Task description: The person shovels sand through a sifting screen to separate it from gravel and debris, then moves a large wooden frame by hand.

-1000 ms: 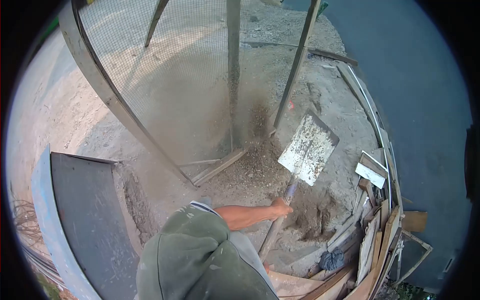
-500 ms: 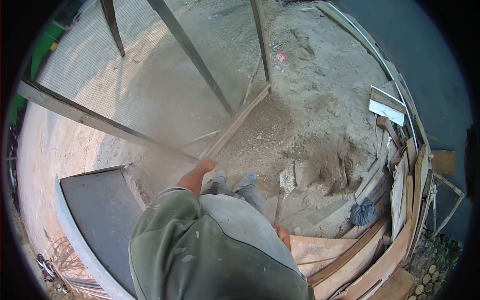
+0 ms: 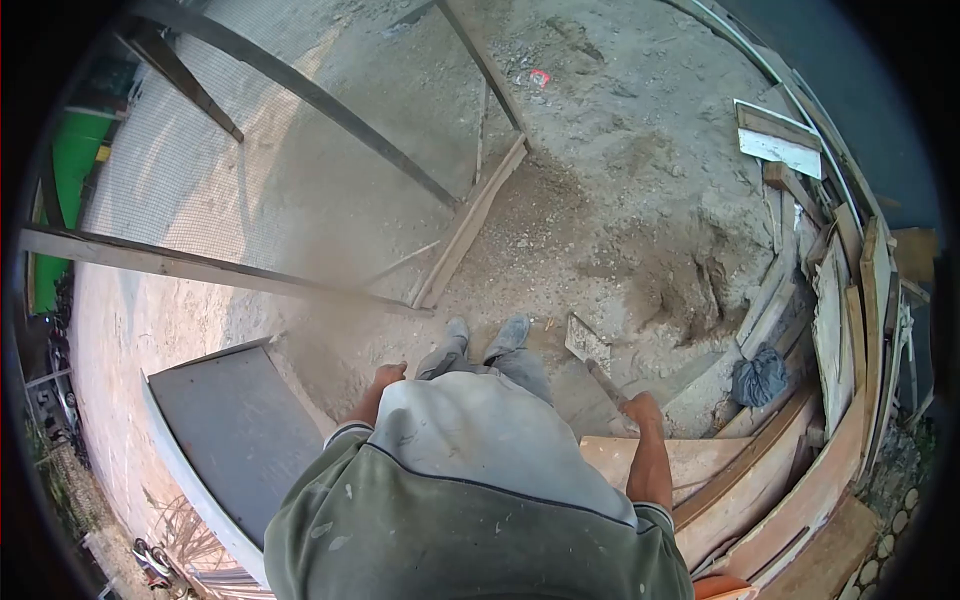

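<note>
My right hand [image 3: 642,408] is wrapped round the handle of a shovel [image 3: 588,343], whose dirty flat blade points forward just above or on the ground near my feet. My left hand [image 3: 389,374] hangs beside my left thigh with its fingers curled; nothing shows in it. Beyond that hand stands a wooden-framed mesh screen [image 3: 472,235], its lower corner close to my shoes. Loose soil and gravel lie against the screen's near side.
A grey metal tray-like panel [image 3: 225,430] lies at the left. Along the right are stacked boards [image 3: 745,500], a dark plastic bag [image 3: 759,377] and a white-edged panel [image 3: 780,140]. A dug hollow [image 3: 705,285] lies ahead to the right.
My left hand has let go of the screen's frame and moved back to my side. My right hand has moved forward and right, and the shovel now tilts the other way.
</note>
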The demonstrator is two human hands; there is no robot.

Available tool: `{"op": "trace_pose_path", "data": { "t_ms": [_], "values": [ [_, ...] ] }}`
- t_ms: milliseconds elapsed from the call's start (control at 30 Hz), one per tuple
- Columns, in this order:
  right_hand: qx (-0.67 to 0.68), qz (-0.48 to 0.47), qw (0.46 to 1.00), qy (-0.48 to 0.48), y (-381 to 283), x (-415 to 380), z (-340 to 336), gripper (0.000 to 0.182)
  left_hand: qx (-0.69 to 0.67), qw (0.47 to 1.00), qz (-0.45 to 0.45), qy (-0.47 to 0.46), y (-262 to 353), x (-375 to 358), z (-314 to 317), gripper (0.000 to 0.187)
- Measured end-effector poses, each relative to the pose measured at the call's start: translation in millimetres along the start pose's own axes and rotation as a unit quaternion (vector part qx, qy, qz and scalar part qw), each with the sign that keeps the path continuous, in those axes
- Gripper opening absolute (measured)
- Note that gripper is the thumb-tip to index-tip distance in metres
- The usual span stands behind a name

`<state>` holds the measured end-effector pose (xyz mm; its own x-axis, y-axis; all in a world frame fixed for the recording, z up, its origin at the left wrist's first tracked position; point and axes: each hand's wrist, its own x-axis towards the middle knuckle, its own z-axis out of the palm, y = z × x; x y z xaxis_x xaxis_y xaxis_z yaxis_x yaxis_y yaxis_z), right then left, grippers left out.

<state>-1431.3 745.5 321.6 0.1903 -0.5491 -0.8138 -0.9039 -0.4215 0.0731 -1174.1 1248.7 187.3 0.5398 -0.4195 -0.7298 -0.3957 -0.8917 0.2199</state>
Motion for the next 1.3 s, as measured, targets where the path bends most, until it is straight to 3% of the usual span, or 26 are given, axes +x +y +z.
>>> {"op": "trace_pose_path", "data": {
  "t_ms": [33,67,100,133,167,200,233,267,300,333,400,467,533,567,667,733,800,867,900,967,1033,1100,1133,1200,1233,1300],
  "values": [
    [-0.005,-0.007,1.000,0.007,8,-4,-2,0.045,-0.315,0.938,-0.140,-0.029,26,2,0,0.028],
    [-0.030,-0.004,0.999,0.013,13,-10,-2,0.048,-0.037,0.987,0.155,0.022,18,14,14,0.032],
    [-0.075,-0.019,0.997,-0.002,25,-6,5,0.049,-0.003,0.996,0.059,-0.069,34,24,3,0.039],
    [-0.106,-0.012,0.993,0.059,35,-9,16,0.039,-0.105,0.994,-0.017,-0.036,55,6,-28,0.043],
    [-0.115,0.040,0.992,-0.040,34,-14,12,0.037,-0.204,0.975,-0.089,0.001,71,-14,-59,0.047],
    [-0.191,-0.014,0.976,0.102,50,-19,32,0.033,-0.229,0.968,-0.096,0.045,69,-15,-69,0.048],
    [-0.211,-0.055,0.973,0.071,97,25,65,0.030,-0.248,0.960,-0.098,0.087,64,-15,-78,0.049],
    [-0.234,-0.016,0.953,0.192,110,37,99,0.030,-0.260,0.953,-0.112,0.104,56,-17,-88,0.049],
    [-0.242,0.005,0.962,0.129,149,97,130,0.030,-0.306,0.931,-0.131,0.151,50,-16,-98,0.049],
    [-0.248,-0.006,0.959,0.138,128,92,110,0.030,-0.348,0.906,-0.145,0.193,44,-17,-103,0.050],
    [-0.229,0.058,0.972,0.008,67,41,66,0.034,-0.358,0.888,-0.167,0.237,30,-14,-98,0.050],
    [-0.246,0.050,0.963,0.099,33,32,63,0.038,-0.370,0.864,-0.189,0.285,17,-17,-96,0.050],
    [-0.263,0.038,0.945,0.190,-9,20,59,0.041,-0.351,0.889,-0.184,0.231,8,-30,-90,0.050],
    [-0.241,-0.022,0.942,0.232,-36,10,57,0.046,-0.364,0.880,-0.188,0.241,1,-35,-84,0.050],
    [-0.100,-0.103,0.976,0.161,-112,19,41,0.051,-0.368,0.882,-0.205,0.212,-19,-52,-55,0.050],
    [-0.162,-0.203,0.956,0.136,-166,27,37,0.052,-0.432,0.818,-0.239,0.295,-37,-66,-40,0.045],
    [-0.103,-0.344,0.914,0.188,-206,48,53,0.055,-0.457,0.767,-0.260,0.369,-63,-92,-48,0.043],
    [-0.133,-0.343,0.920,0.136,-276,23,44,0.058,-0.451,0.691,-0.290,0.484,-98,-124,-64,0.039],
    [-0.142,-0.370,0.900,0.184,-297,8,39,0.057,-0.440,0.657,-0.303,0.533,-114,-140,-77,0.037],
    [-0.074,-0.423,0.871,0.237,-378,-21,39,0.056,-0.185,0.640,-0.290,0.687,-152,-180,-114,0.037],
    [0.025,-0.458,0.862,0.215,-440,-63,33,0.052,-0.003,0.618,-0.300,0.726,-177,-244,-170,0.038],
    [0.102,-0.510,0.832,0.193,-506,-116,31,0.050,0.127,0.544,-0.363,0.746,-203,-281,-190,0.039],
    [0.136,-0.539,0.808,0.196,-537,-143,28,0.049,0.122,0.534,-0.351,0.759,-215,-288,-194,0.039],
    [0.155,-0.566,0.785,0.197,-589,-190,17,0.053,0.163,0.511,-0.495,0.684,-228,-292,-196,0.041],
    [0.156,-0.571,0.776,0.220,-610,-209,12,0.053,0.148,0.501,-0.488,0.700,-228,-291,-200,0.041],
    [0.224,-0.649,0.692,0.222,-651,-247,3,0.056,0.166,0.531,-0.548,0.625,-228,-289,-209,0.043]
  ]
}}
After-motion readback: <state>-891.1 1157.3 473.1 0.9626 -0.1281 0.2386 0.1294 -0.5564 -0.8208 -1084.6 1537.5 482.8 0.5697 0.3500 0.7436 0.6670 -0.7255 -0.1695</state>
